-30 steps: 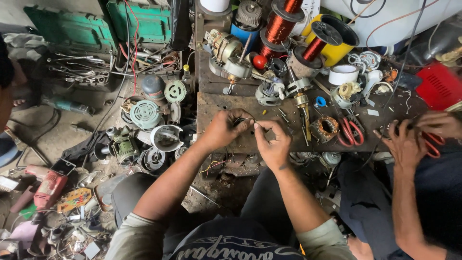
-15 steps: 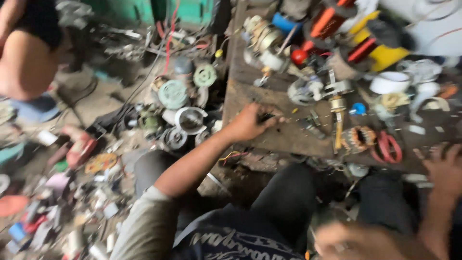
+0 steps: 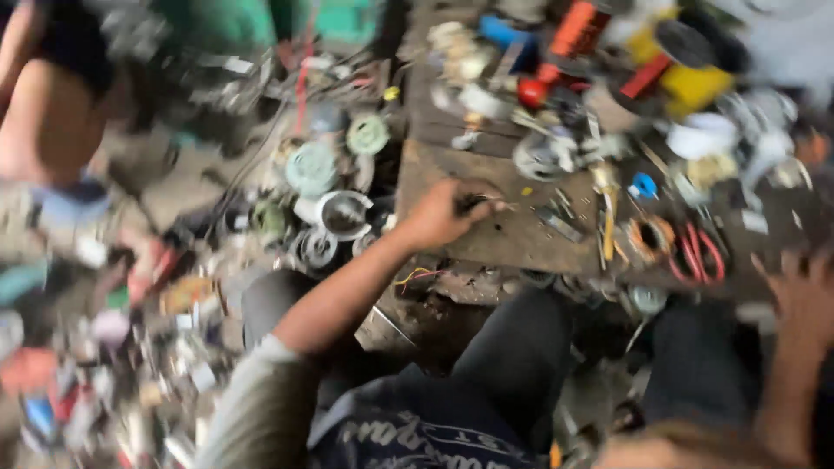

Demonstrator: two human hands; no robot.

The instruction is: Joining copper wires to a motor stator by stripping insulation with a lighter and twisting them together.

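Since half a second ago your view has swung further left and blurred, and your right hand, which worked beside the left a second ago, is now out of frame; you cannot tell its state.

Nearest you, at 6 o'clock, your dark trousers (image 3: 512, 365) fill the lower centre. Your left hand (image 3: 441, 211) stays planted on the wooden workbench (image 3: 512, 239), just above centre, its fingers curled tight around a small dark part (image 3: 473, 204) pressed against the bench surface. The part is too blurred to identify. With only one hand on it, judge the part as held in place rather than actively worked.

At 3 o'clock, another person's hand (image 3: 804, 295) rests spread at the bench edge, near red-handled pliers (image 3: 699, 256). At 10 o'clock, round metal motor covers (image 3: 343, 213) lie on the floor. At 1 o'clock, far across the bench, an orange wire spool (image 3: 578, 26) stands beside a yellow container (image 3: 691, 82).
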